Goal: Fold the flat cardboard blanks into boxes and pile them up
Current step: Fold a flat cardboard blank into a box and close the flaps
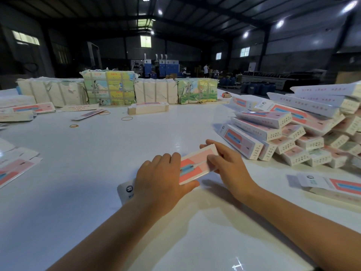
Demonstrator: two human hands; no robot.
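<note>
Your left hand [160, 182] and right hand [226, 163] meet at the centre of the white table [117, 153], both holding one pink-and-blue cardboard blank [195, 165]. The left hand's fingers curl over the blank's near half with the thumb beneath its lower edge; the right hand's fingers and thumb pinch its far end. A white end flap [127, 190] shows beyond the left hand's knuckles. Just to the right, well within reach, folded boxes lie in a sloping heap [293, 137], too many and too overlapped to count. Nearer you on the right, a short stack of flat blanks [336, 186] rests on the table. On the left edge, further loose blanks [15, 169] lie flat. Along the far side stand four wrapped bundles: two plain [50, 91] [156, 92] and two printed with coloured pictures [109, 88] [197, 90]. In front of them sits a small banded stack [148, 108]. Three rubber bands [127, 118] can be counted on the open surface between. No containers appear on the table.
</note>
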